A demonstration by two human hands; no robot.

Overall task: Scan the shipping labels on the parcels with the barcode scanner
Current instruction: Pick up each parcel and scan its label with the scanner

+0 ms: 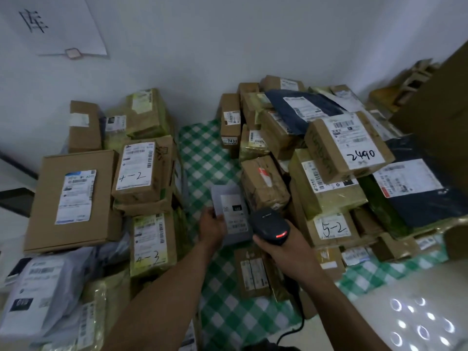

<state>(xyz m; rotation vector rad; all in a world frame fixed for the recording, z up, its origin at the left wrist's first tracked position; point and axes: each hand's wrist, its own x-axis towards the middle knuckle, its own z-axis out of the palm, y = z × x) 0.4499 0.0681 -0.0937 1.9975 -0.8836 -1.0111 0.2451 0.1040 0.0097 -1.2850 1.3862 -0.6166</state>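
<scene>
My left hand (212, 225) grips a small grey parcel (226, 198) by its lower left edge and holds it above the green checked cloth. A white shipping label (234, 211) on the parcel faces up. My right hand (281, 248) holds a black barcode scanner (269, 225) by its handle. The scanner's head sits just right of the parcel and points at the label, with a red light glowing on its back. Its black cable (295, 325) hangs down toward the floor.
Labelled cardboard boxes stand stacked on the left (76, 198) and piled on the right (347, 145), some marked 4-2, 4-3, 5-2, 2490. A green checked cloth (202, 153) shows between the piles. A flat box (253, 272) lies under my right wrist. White wall behind.
</scene>
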